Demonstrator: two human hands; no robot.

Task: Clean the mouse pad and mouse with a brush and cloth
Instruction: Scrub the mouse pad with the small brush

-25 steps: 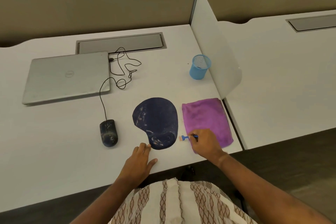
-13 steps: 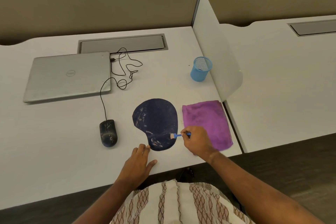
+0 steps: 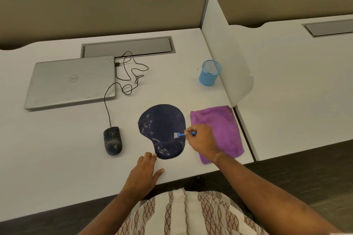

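A blue mesh cup [image 3: 209, 73] is seen upright at the desk's [image 3: 57, 149] back right; its contents cannot be made out. A small blue brush [image 3: 180, 135] is pinched in the right hand [image 3: 202, 142], bristles laid on the dusty mouse pad [image 3: 162, 129]. The left hand [image 3: 143, 172] is spread flat at the pad's near edge. The mouse [image 3: 112, 141] and purple cloth [image 3: 223, 129] flank the pad.

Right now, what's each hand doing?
Left hand: open, flat on the desk, fingertips at the mouse pad edge.
Right hand: closed on the brush.
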